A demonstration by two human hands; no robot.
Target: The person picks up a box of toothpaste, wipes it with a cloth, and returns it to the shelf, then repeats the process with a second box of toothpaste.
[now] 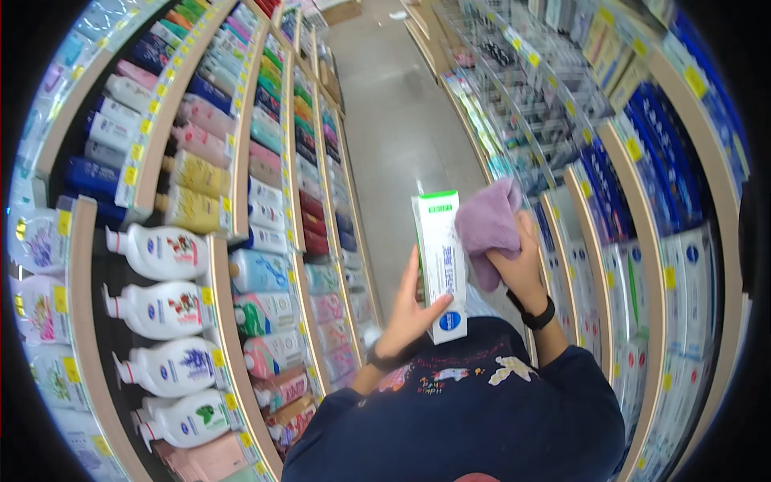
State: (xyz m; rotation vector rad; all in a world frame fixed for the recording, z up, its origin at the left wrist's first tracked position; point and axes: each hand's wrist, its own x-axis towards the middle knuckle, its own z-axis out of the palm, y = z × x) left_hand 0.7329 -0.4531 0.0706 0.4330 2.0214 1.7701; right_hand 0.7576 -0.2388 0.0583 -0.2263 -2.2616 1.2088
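Note:
My left hand (411,312) grips a long white carton (443,261), its thumb across the front and its fingers behind the left edge. The carton stands nearly upright in front of my chest, with a green strip at its top and a round blue logo near the bottom. Bunched up in my right hand (520,261) is a purple cloth (488,225), right beside the carton's upper right edge. One end of the cloth hangs below my fingers.
Shelves on the left carry white pump bottles (167,309), yellow bottles (199,173) and other toiletries. Stacked white cartons (687,277) and blue packages (662,153) fill the right shelves, close to my right arm. A grey floor aisle (385,104) runs ahead between them.

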